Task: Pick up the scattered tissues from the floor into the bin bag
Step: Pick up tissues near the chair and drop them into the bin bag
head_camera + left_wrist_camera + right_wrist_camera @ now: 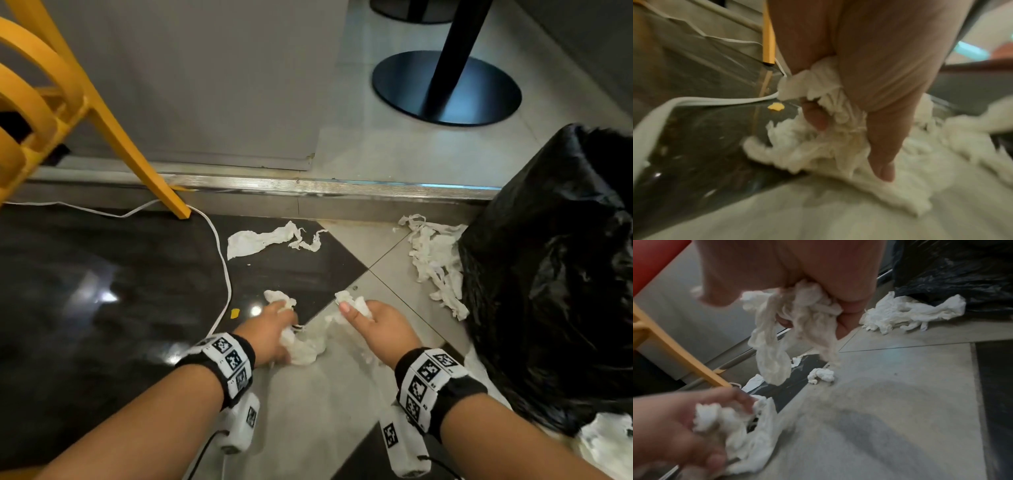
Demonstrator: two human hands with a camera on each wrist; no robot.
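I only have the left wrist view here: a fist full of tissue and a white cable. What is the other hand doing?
Observer: The right hand grips its own wad of tissue, strands dangling above the floor.
Operator: Where is the bin bag?
Observer: The black bin bag stands to the right of both hands.
Operator: Any tissue left on the floor?
Observer: Yes: a torn strip near the yellow chair leg, and a shredded pile against the bag.
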